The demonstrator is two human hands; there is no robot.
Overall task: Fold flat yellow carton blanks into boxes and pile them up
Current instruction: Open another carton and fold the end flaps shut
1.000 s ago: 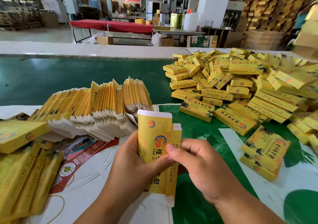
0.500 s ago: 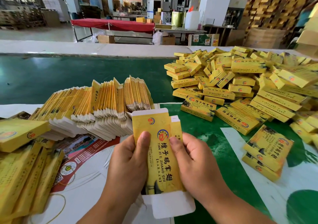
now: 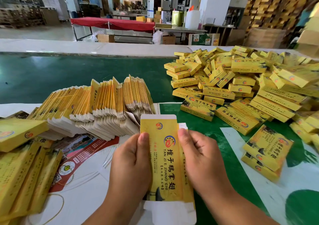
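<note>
A yellow carton blank (image 3: 166,162) stands lengthwise in front of me, its printed face up and white flaps showing at both ends. My left hand (image 3: 131,164) grips its left edge with the thumb on the face. My right hand (image 3: 200,157) grips the right edge, thumb on top. A thick fanned stack of flat blanks (image 3: 96,107) lies just beyond my hands to the left. A big heap of folded yellow boxes (image 3: 241,83) fills the right side of the green table (image 3: 51,79).
More yellow cartons (image 3: 20,169) lie at the near left. Printed white and red sheets (image 3: 81,161) cover the table under my hands. Two folded boxes (image 3: 265,152) sit apart at the near right. A red-covered table (image 3: 112,23) and pallets stand far behind.
The blank has turned from edge-on to face-up and squared out between both hands. My thumbs have moved up onto its two long edges.
</note>
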